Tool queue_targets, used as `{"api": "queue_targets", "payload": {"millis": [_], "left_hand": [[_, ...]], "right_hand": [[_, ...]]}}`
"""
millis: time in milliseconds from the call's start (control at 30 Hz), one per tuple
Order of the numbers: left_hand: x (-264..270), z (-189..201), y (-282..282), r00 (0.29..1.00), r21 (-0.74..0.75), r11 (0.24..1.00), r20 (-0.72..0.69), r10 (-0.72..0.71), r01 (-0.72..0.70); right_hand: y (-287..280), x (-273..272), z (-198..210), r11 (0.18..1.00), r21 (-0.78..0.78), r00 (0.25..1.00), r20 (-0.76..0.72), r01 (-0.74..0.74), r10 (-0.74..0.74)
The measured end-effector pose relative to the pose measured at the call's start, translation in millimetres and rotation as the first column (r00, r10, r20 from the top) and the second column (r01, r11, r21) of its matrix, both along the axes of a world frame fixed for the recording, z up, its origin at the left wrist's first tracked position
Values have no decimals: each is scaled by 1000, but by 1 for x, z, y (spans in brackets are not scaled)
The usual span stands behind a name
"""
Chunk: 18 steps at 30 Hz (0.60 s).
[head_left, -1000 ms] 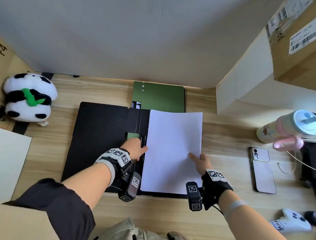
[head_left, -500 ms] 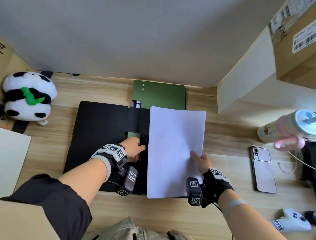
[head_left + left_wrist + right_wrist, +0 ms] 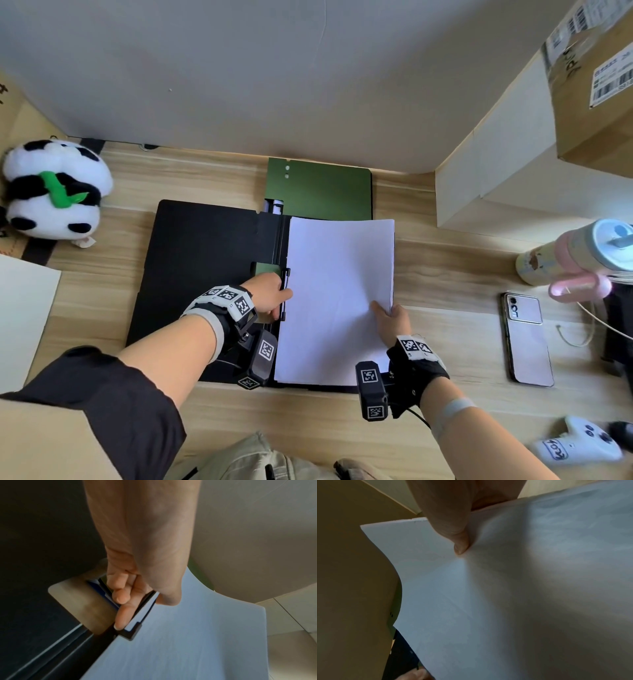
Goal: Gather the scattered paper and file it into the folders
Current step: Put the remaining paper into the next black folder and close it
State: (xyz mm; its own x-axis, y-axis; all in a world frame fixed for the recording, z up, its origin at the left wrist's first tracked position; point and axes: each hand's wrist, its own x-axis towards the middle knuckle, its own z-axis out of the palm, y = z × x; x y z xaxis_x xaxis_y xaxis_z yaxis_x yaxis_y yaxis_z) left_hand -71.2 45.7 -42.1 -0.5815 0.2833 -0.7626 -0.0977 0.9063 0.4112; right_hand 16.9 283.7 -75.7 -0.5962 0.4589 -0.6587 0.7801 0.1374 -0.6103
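Since half a second earlier, the paper stack (image 3: 337,301) has slid left and squared up, so that its left edge now sits under the black clip bar (image 3: 284,294) along the spine of the open black folder (image 3: 205,267).

Left hand (image 3: 269,296): fingers curled round the clip bar, index fingertip (image 3: 120,623) near its notched end, thumb resting on the sheet beside it. This hold appears to keep the clamp raised so the sheets can pass beneath.

Right hand (image 3: 390,317): pinches the stack at its right edge, thumb (image 3: 460,543) pressed on top and dimpling the paper, the other fingers hidden below. This grip steers the stack toward the spine while leaving the clamp side free.

The stack lies on the folder's right leaf, which it almost wholly covers.

A closed green folder (image 3: 322,188) lies behind, partly under the black one, near the back wall. On the wooden desk (image 3: 445,274) stand a phone (image 3: 527,342) and a pastel tumbler (image 3: 579,253) to the right, and a plush panda (image 3: 51,192) to the left.
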Motion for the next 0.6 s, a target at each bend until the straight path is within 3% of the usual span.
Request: {"api": "queue_targets", "payload": {"millis": [333, 600], "left_hand": [[2, 3, 5, 997, -51, 998, -54, -47, 44], [14, 4, 18, 980, -173, 983, -198, 21, -56]], "right_hand": [[-6, 1, 2, 999, -27, 1000, -5, -24, 23], [-4, -3, 21, 998, -7, 997, 35, -66, 66]]}}
